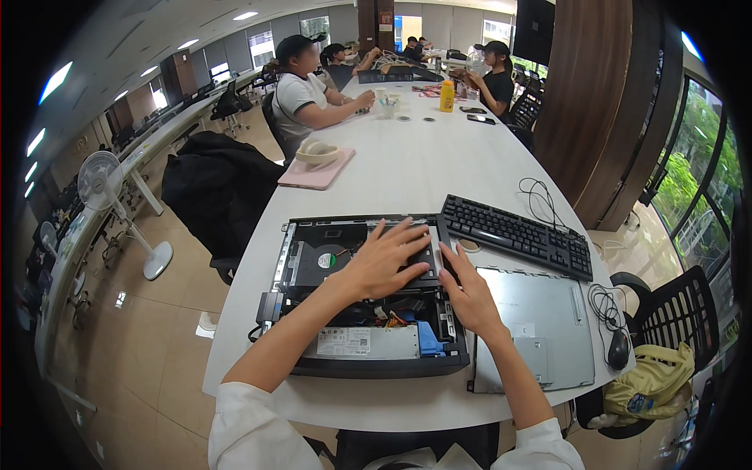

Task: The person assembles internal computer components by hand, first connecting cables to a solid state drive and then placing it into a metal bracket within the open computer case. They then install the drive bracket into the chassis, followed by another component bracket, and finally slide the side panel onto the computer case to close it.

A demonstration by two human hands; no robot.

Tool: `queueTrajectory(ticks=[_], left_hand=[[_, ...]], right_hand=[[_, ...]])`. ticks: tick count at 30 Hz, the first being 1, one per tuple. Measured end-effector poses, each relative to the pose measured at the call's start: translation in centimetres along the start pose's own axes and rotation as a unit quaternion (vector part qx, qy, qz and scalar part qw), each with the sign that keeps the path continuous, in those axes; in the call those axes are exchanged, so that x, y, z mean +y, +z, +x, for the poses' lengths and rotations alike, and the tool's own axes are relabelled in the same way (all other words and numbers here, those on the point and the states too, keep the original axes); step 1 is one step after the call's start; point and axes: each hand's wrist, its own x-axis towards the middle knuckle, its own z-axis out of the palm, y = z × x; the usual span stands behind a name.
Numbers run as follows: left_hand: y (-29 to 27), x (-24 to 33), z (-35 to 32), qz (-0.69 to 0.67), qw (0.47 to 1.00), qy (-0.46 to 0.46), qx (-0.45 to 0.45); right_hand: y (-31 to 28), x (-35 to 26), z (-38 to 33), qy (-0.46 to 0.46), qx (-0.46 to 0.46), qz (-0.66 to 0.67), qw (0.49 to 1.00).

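Observation:
An opened black desktop computer case (415, 366) lies flat on the white table in front of me. Inside it show a round fan, coloured cables, a silver power supply (345, 342) and a blue plastic latch (430, 338). My left hand (384, 262) rests with spread fingers over the drive area at the case's upper right, hiding part of it. Along the case's right edge lies my right hand (472, 296), its fingers stretched out and its fingertips near the front panel. Neither hand is closed around anything.
Right of the case lie a metal side cover (501, 313), a black keyboard (521, 235) and a black mouse (618, 349) with its cable. Farther off are a pink tablet case (313, 176), cream headphones (317, 153) and a yellow bottle (446, 96). Several people sit along the table.

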Motion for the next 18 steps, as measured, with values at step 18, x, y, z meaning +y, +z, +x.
queueTrajectory(ticks=[18], left_hand=[[0.0, 1.5, 0.0, 0.032, 0.995, -0.026, -0.090]], right_hand=[[0.1, -0.7, -0.2, -0.010, 0.015, 0.042, 0.999]])
